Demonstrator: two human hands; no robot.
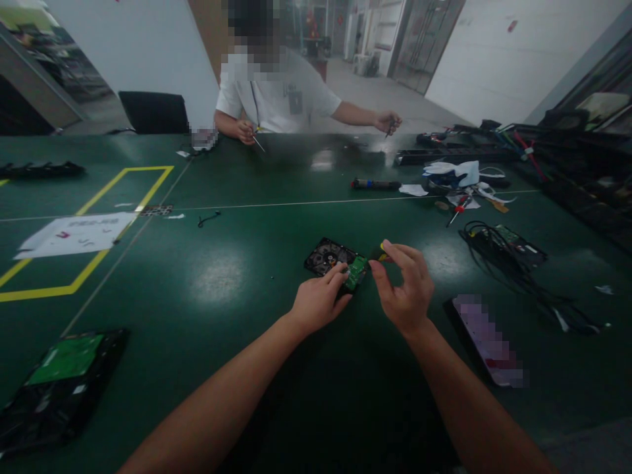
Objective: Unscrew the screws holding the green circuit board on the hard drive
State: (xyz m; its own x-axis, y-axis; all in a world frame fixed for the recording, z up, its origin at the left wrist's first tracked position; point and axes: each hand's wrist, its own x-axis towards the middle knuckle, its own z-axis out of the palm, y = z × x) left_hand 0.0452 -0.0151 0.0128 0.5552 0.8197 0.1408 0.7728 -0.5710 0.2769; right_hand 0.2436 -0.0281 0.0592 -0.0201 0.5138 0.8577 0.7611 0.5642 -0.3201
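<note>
A small black hard drive (326, 255) lies on the dark green table (237, 276), with a green circuit board (356, 271) at its near right corner. My left hand (318, 303) rests on that corner, its fingers curled onto the green board. My right hand (405, 286) hovers just right of the drive, fingers pinched round a small tool with a yellow and black handle (381, 253). The tool's tip is hidden.
Across the table a person in a white shirt (276, 92) holds a thin tool in each hand. Another drive with a green board (62, 385) lies near left. A phone (486, 339), a black cable bundle (503, 260), a red screwdriver (459, 209) and papers (74, 234) lie around.
</note>
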